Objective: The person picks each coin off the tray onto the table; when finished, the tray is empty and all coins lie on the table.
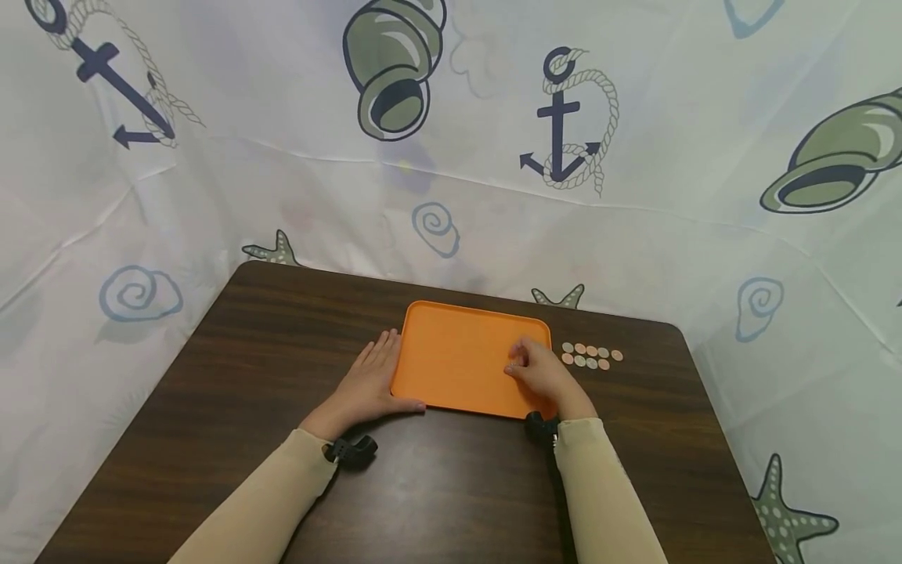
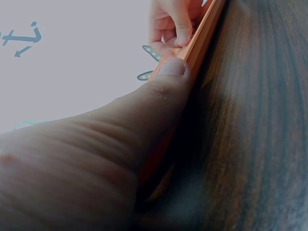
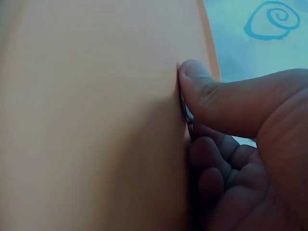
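An orange tray [image 1: 458,356] lies on the brown table. My left hand [image 1: 373,381] rests at its left near corner, fingers straight along the left side and thumb [image 2: 168,79] against the near edge. Over the tray's right part, my right hand [image 1: 543,372] pinches a coin [image 3: 188,113] between thumb and curled fingers. Only the coin's ridged silvery edge shows in the right wrist view; its face is hidden. Just right of the tray, several copper and silver coins [image 1: 591,351] lie flat in two rows on the table.
The dark wood-grain table [image 1: 437,501] stretches around the tray. Behind it and at the sides hangs a white cloth [image 1: 282,180] printed with anchors, shells and starfish. Black wrist cameras [image 1: 355,452] sit on both wrists.
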Action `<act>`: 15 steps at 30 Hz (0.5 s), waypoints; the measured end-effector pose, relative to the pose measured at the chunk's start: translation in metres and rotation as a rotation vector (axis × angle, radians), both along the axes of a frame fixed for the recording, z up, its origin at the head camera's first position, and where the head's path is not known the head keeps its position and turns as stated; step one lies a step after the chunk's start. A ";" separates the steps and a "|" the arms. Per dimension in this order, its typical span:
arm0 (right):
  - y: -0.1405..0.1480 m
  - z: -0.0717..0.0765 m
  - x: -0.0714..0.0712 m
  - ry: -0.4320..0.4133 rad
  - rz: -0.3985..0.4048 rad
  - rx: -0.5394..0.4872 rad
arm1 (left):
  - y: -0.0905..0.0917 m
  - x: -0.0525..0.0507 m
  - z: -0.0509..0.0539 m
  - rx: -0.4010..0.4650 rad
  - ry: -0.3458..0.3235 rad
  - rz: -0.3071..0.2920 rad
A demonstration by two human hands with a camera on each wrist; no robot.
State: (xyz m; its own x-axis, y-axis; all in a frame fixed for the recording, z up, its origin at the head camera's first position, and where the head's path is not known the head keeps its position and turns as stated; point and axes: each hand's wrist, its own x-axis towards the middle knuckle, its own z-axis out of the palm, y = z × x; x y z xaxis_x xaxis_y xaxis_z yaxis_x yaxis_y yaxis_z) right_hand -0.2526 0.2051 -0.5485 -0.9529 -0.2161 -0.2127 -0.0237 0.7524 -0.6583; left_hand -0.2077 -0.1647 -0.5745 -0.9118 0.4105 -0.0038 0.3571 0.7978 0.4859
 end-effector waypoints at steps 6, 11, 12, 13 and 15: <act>-0.003 0.001 -0.001 0.021 0.024 0.050 | -0.002 0.000 0.001 -0.005 -0.001 0.004; -0.005 0.006 0.000 0.034 0.057 0.103 | -0.002 0.000 0.002 0.001 0.006 0.005; -0.005 0.009 0.001 0.034 0.061 0.108 | -0.002 0.000 0.002 -0.002 0.005 0.004; -0.004 0.012 0.002 0.034 0.067 0.115 | -0.001 0.000 0.002 -0.006 0.005 0.003; -0.004 0.017 0.004 0.045 0.075 0.134 | -0.001 0.001 0.002 -0.010 0.006 0.001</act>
